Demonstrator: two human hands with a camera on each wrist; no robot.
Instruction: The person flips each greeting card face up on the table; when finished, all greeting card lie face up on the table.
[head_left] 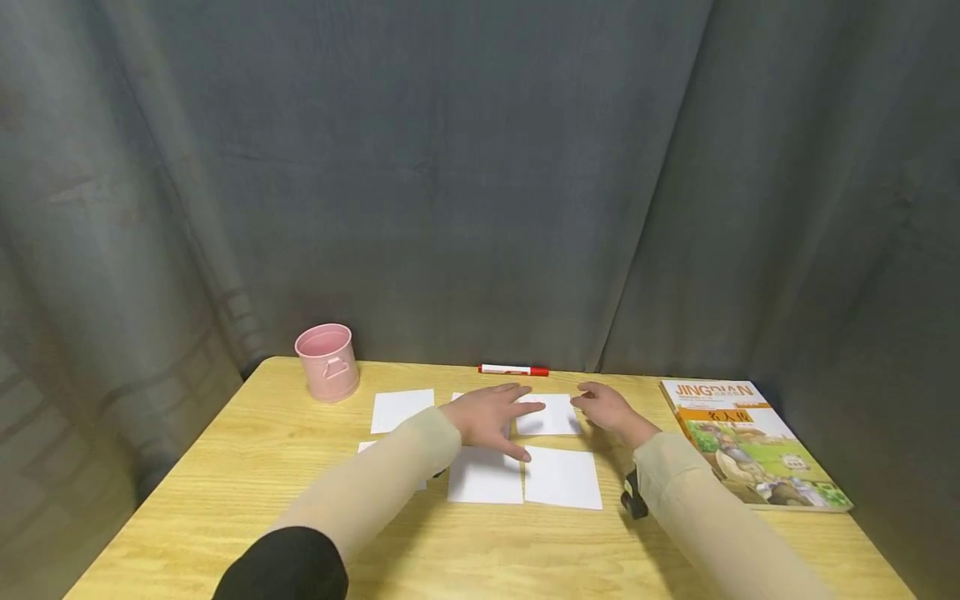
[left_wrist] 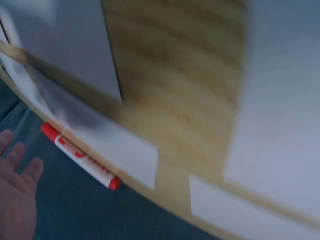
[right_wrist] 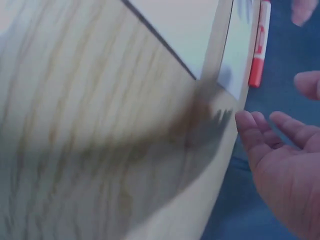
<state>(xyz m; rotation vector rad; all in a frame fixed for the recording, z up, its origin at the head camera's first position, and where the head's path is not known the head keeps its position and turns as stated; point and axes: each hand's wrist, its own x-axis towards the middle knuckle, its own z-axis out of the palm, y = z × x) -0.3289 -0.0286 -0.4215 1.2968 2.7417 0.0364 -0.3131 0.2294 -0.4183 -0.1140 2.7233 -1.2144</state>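
Observation:
White paper cards lie on the table in two rows. My left hand reaches over the middle cards with fingers and thumb spread, partly covering the back middle one. Its shadow falls on the front middle card. My right hand is beside the right edge of the back right card, fingers loosely bent and holding nothing. In the right wrist view, that hand shows with its fingers apart. Nearest my body on the right lies the front right card. My left sleeve hides part of the front left card.
A red and white marker lies along the table's back edge. At the back left stands a pink metal bucket. Magazines or books are stacked at the right edge. A grey curtain hangs behind the wooden table.

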